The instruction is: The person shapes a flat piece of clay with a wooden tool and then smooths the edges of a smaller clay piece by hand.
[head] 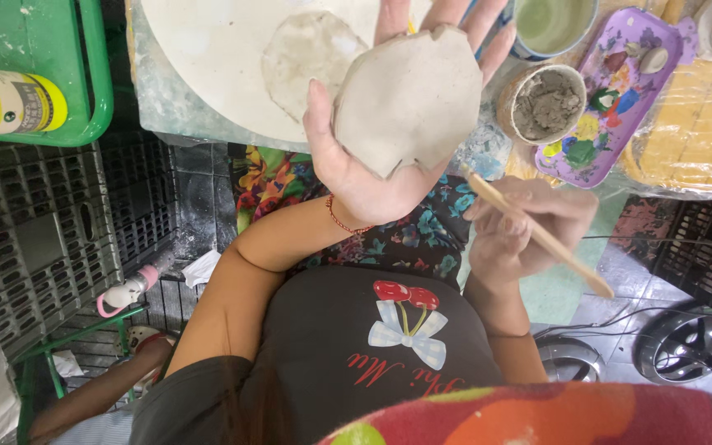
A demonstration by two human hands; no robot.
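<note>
- Yellow bottle (6, 102): lies on its side in a green tray (92, 82), far left.
- Black crates (51, 239): grid-walled, below the tray.
- Board (208, 58): round, pale, on the table; 1 thin, flat clay disc (302, 53) lies on it, grey-white and mottled.
- Left hand (364, 156): palm up, fingers spread flat, raised above the board's near edge; a red cord circles the wrist. Not closed; it carries the slab on the open palm.
- Clay slab (409, 99): 1 piece, pale grey, matt, roughly oval, flattened to an even sheet. Surface smooth with faint streaks. Rim uneven, with small nicks along the lower edge and a lumpy top edge. It covers the palm and lower fingers; fingertips show past its top.
- Right hand (521, 235): just right of and below the left, apart from it, fingers closed round a wooden stick (537, 235). The stick slants from near the slab's lower right edge down to the right; whether its tip touches the slab cannot be told.
- Cup (545, 103): round, holds grey wet clay, just right of the slab.
- Palette (611, 91): purple, with dabs of colour.
- Yellow sponge (698, 124): far right, under clear film.
</note>
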